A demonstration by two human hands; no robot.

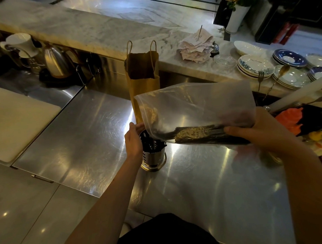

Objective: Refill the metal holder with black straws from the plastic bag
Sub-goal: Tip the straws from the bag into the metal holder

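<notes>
Over on the far left, a thick white rectangular cutting board [19, 121] lies flat on the brushed stainless-steel tabletop [80, 135], and behind it a shiny steel kettle [56, 61] stands beside a white ceramic jug [21, 44]. Moving in, a tall brown paper carrier bag with twisted handles [143, 80] stands upright against the raised marble ledge. Just in front of it, here's the action: the left hand [134, 141] is wrapped around the rim side of the slotted cylindrical metal holder [154, 157], which stands upright on the tabletop with a few black straws [152, 144] already poking up inside. Tilted above it, the clear plastic bag [198, 109] has its open corner dipping right at the holder's mouth, and a dark bundle of black straws lies along the bag's lower edge, one end near the opening. To the right, the right hand [248, 129] is clamped on the bag's far end, fingers pinching plastic and bundle together. Beyond, up on the marble ledge, a heap of paper receipts on a spike [196, 45], then stacks of blue-and-white patterned plates [255, 65]. Far right, something orange [289, 119] sits by dark objects, too blurred to tell.
</notes>
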